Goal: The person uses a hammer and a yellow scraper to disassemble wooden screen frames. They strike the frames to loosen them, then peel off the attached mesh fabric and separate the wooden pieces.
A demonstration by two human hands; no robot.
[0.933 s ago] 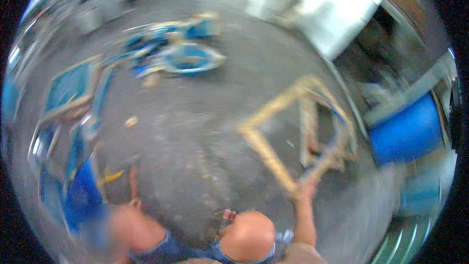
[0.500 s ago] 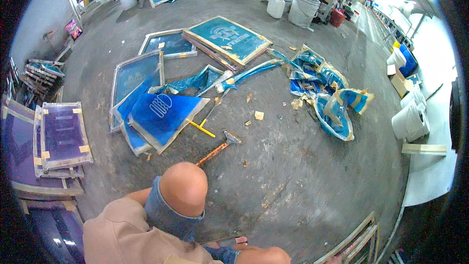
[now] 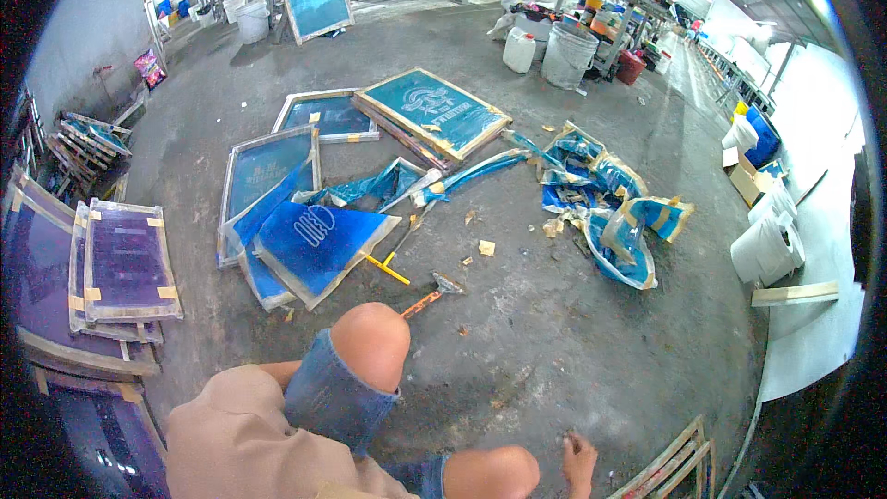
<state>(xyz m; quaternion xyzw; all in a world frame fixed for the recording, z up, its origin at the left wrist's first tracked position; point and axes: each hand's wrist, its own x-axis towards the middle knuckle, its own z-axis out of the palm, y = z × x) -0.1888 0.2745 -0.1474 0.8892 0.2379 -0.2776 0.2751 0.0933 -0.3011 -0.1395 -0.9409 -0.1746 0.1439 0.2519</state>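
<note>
Right hand [image 3: 578, 460]: near wooden frames [image 3: 658, 458]; curled, grip unclear; we judge it between holds;
Left hand: hidden; we cannot tell;
Frame grip: needs spread fingers

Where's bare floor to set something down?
Widest: mostly bare floor between the right hand, wooden frame, orange-handled scraper and crumpled blue mesh. Narrower: between that mesh and the white buckets. Crowded: left, with stacked purple screens, and around the blue sheets.

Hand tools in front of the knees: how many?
2 visible: a yellow-handled tool at the blue sheet's right edge, and an orange-handled scraper just beyond the left knee. More may be hidden behind the legs.
</note>
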